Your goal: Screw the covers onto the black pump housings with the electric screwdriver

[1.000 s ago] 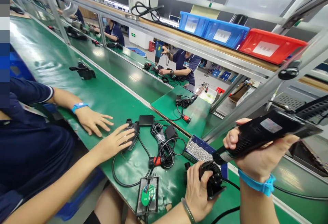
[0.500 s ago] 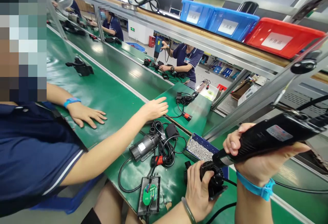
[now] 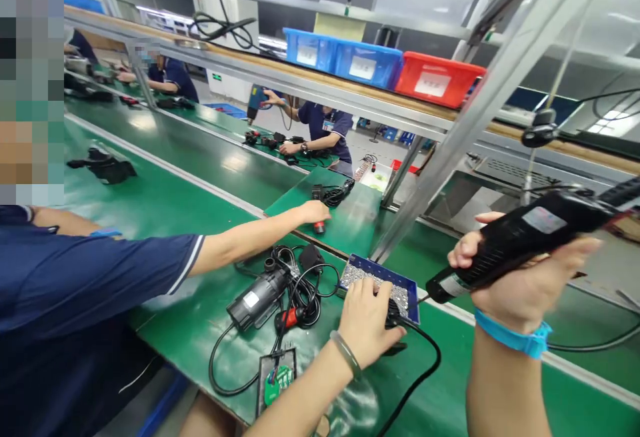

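My left hand (image 3: 369,323) is closed over a black plastic housing (image 3: 395,313), most of it hidden under my fingers. A black cable trails from it. My right hand (image 3: 520,277) grips a black electric screwdriver (image 3: 525,227), held tilted with its bit pointing down and left. The bit's tip is near the right edge of a blue tray of small screws (image 3: 413,290), apart from the housing as far as I can see. Left of my left hand lie a black pump (image 3: 257,300) with coiled cable, a red-and-black connector (image 3: 289,319) and an open case with a green circuit board (image 3: 279,383).
A co-worker's arm (image 3: 250,237) reaches across from the left to another connector (image 3: 319,227) on the green board. A metal upright (image 3: 425,163) stands behind the screw tray. Blue bins (image 3: 367,60) and a red bin (image 3: 437,80) sit on the shelf above.
The screwdriver has come away from the housing to the right. My left hand has turned over the housing beside the screw tray. The co-worker's hand has closed at the far connector. The view has swung right.
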A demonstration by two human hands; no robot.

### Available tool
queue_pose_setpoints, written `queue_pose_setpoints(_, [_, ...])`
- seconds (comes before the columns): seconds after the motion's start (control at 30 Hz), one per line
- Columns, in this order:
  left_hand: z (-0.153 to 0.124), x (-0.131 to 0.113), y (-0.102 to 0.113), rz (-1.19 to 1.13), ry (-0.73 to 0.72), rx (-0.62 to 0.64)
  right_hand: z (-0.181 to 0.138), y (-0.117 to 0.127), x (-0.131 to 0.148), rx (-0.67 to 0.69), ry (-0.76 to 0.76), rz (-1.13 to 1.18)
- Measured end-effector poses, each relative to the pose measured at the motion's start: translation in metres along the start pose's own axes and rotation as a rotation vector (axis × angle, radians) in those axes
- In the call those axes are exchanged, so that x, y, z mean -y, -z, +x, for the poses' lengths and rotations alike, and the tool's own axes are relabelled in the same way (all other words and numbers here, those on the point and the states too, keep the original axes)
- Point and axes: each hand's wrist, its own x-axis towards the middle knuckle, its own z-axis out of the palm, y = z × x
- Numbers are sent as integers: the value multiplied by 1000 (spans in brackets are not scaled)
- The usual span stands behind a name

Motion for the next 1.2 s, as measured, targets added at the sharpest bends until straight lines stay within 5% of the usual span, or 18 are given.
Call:
queue_pose_setpoints(0.2, [22, 38, 24, -351, -423, 449, -10, 10, -11, 45, -112, 172])
queue_pose_setpoints(0.4, [22, 43, 8, -189, -342, 326, -22, 5, -26, 100, -149, 265])
queue_pose_setpoints(0.57, [18, 45, 5, -149, -327, 329, -30, 7, -28, 260, -230, 322])
queue_pose_setpoints(0.9, [19, 44, 8, -155, -331, 329, -26, 4, -24, 257, -251, 419])
queue_pose_setpoints(1.2, [17, 44, 6, -122, -348, 279, -30, -7, -35, 412, -277, 432])
